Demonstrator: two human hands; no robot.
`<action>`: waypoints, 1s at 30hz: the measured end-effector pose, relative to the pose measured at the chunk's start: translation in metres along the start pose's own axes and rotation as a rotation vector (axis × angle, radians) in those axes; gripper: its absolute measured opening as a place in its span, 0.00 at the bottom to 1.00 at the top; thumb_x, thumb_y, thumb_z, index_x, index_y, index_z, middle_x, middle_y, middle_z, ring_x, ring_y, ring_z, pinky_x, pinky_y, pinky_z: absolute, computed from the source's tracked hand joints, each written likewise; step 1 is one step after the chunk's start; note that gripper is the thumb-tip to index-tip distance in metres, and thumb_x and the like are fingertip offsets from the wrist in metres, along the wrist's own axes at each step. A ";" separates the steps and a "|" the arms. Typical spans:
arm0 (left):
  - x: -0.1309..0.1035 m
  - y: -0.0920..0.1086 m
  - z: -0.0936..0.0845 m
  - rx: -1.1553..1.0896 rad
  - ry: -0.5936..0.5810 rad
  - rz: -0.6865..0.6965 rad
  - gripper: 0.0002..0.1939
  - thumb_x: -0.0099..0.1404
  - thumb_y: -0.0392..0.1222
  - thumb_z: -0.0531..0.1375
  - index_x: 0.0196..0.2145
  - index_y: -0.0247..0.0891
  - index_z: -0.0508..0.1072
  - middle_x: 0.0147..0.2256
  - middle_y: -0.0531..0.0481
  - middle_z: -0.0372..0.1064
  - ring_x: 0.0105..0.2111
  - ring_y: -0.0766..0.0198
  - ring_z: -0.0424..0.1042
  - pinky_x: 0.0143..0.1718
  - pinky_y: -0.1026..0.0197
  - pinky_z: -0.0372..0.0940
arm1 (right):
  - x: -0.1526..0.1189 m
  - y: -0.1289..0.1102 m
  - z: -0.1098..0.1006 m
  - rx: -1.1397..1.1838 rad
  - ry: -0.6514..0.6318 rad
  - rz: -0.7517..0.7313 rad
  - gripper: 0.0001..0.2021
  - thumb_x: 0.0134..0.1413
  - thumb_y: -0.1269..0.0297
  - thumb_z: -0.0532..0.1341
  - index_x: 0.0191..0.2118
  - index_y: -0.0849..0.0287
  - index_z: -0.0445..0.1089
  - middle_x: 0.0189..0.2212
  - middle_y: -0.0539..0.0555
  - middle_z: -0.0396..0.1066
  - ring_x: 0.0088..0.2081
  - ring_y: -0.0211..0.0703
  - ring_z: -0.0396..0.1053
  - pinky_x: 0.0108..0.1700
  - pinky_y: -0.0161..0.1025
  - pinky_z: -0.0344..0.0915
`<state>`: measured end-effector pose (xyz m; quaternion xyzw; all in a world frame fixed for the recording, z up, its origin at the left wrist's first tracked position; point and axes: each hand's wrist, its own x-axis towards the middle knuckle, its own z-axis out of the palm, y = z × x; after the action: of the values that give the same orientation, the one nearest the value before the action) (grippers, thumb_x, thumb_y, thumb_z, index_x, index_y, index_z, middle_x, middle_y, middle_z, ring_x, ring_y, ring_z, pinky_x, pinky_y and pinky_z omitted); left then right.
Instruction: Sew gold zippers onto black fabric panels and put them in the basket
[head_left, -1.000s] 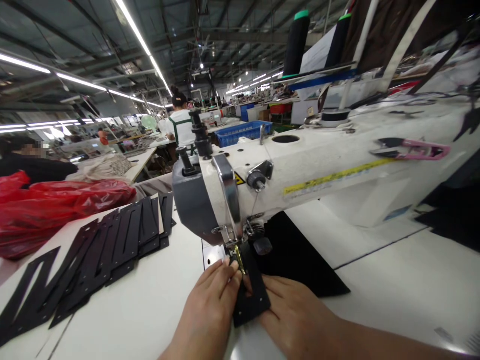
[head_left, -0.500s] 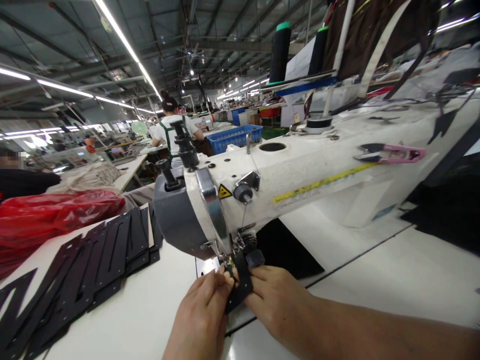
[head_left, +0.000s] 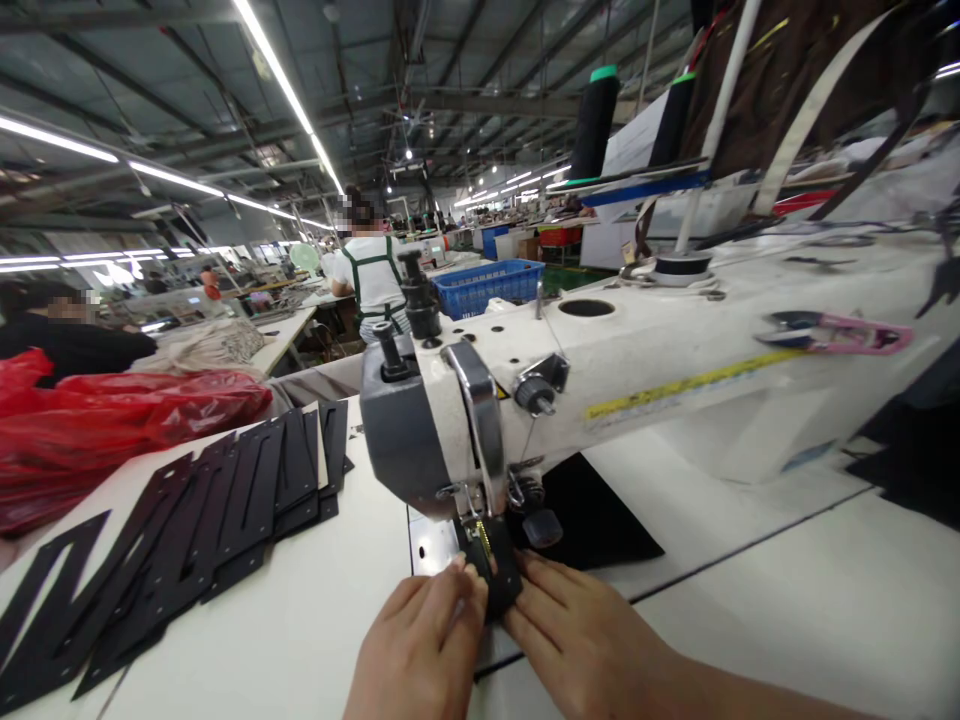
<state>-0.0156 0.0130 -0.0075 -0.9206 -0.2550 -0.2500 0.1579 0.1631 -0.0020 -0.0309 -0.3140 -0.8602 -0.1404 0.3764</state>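
A small black piece [head_left: 501,590] with a strip of gold zipper teeth [head_left: 484,538] lies under the needle area of a white and grey sewing machine [head_left: 442,420]. My left hand [head_left: 427,640] pinches the near left edge of that piece, thumb and forefinger together. On its right side, my right hand [head_left: 577,630] presses the edge with its fingers held close together. Behind the presser area, a flat black sheet [head_left: 592,515] rests on the table under the machine arm.
Flat black cut frames [head_left: 240,490] overlap on the white table [head_left: 277,640] at left, beside a red plastic bag [head_left: 150,410]. Pink-handled snips [head_left: 862,334] lie on the machine arm. Beyond are a blue basket [head_left: 487,285] and a person in white [head_left: 371,275].
The view has shifted, so the machine appears farther right and lower. The black piece now sits with more of its zipper teeth showing, and my left fingers have drawn back toward its near edge.
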 end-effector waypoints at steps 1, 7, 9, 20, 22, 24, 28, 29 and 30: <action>0.000 -0.001 0.001 0.003 0.001 -0.003 0.13 0.67 0.31 0.45 0.39 0.31 0.69 0.34 0.42 0.72 0.32 0.60 0.73 0.31 0.61 0.71 | 0.000 0.000 0.000 0.006 -0.002 0.005 0.21 0.61 0.74 0.41 0.39 0.70 0.72 0.36 0.63 0.73 0.40 0.48 0.69 0.45 0.41 0.67; 0.005 -0.003 0.004 -0.008 -0.039 -0.050 0.13 0.66 0.31 0.45 0.38 0.32 0.68 0.32 0.43 0.70 0.29 0.61 0.71 0.30 0.59 0.71 | 0.004 0.005 0.005 0.075 -0.053 0.046 0.18 0.60 0.73 0.45 0.37 0.68 0.73 0.30 0.59 0.73 0.37 0.46 0.69 0.45 0.40 0.66; 0.009 -0.003 0.004 -0.011 -0.044 -0.065 0.13 0.66 0.31 0.44 0.36 0.33 0.68 0.31 0.44 0.70 0.28 0.61 0.71 0.29 0.60 0.70 | 0.006 0.007 0.005 0.077 -0.065 0.061 0.18 0.58 0.75 0.45 0.36 0.68 0.73 0.29 0.59 0.72 0.37 0.46 0.69 0.45 0.40 0.67; 0.010 -0.007 -0.001 -0.254 -0.045 -0.277 0.11 0.65 0.32 0.47 0.39 0.36 0.69 0.35 0.46 0.71 0.31 0.61 0.71 0.30 0.60 0.69 | 0.007 0.018 -0.015 -0.018 -0.075 0.169 0.14 0.57 0.76 0.48 0.32 0.64 0.71 0.31 0.58 0.72 0.36 0.46 0.69 0.39 0.41 0.68; 0.011 -0.007 -0.003 -0.308 -0.028 -0.348 0.11 0.65 0.33 0.49 0.38 0.38 0.69 0.35 0.48 0.71 0.31 0.61 0.71 0.30 0.60 0.69 | 0.009 0.022 -0.018 -0.014 -0.160 0.214 0.13 0.56 0.77 0.49 0.33 0.64 0.71 0.32 0.58 0.71 0.35 0.47 0.68 0.36 0.42 0.69; 0.010 -0.007 -0.002 -0.296 -0.021 -0.324 0.11 0.65 0.33 0.49 0.39 0.38 0.70 0.35 0.47 0.71 0.32 0.61 0.71 0.31 0.60 0.69 | 0.010 0.024 -0.020 -0.009 -0.208 0.207 0.13 0.53 0.79 0.49 0.32 0.64 0.71 0.32 0.58 0.71 0.34 0.46 0.68 0.33 0.41 0.69; 0.005 -0.006 0.003 -0.134 -0.038 -0.126 0.14 0.67 0.32 0.46 0.42 0.33 0.70 0.40 0.40 0.70 0.34 0.59 0.71 0.33 0.58 0.69 | 0.013 0.020 -0.025 -0.029 -0.086 0.185 0.13 0.53 0.78 0.49 0.32 0.64 0.70 0.32 0.59 0.71 0.35 0.47 0.68 0.36 0.43 0.68; 0.004 -0.006 0.004 -0.086 -0.050 -0.094 0.15 0.67 0.32 0.45 0.42 0.31 0.69 0.41 0.38 0.70 0.34 0.58 0.71 0.33 0.57 0.69 | 0.013 0.018 -0.024 -0.029 -0.051 0.166 0.12 0.54 0.77 0.49 0.34 0.65 0.70 0.33 0.60 0.71 0.37 0.48 0.68 0.39 0.44 0.68; 0.003 -0.005 0.005 -0.045 -0.063 -0.072 0.15 0.67 0.32 0.44 0.42 0.30 0.69 0.41 0.37 0.70 0.35 0.58 0.71 0.34 0.56 0.69 | 0.013 0.016 -0.022 -0.030 -0.023 0.144 0.12 0.55 0.77 0.49 0.37 0.67 0.70 0.35 0.60 0.71 0.40 0.48 0.68 0.42 0.45 0.67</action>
<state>-0.0145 0.0204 -0.0096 -0.9215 -0.2873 -0.2322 0.1197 0.1795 0.0053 -0.0062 -0.3822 -0.8375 -0.1224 0.3709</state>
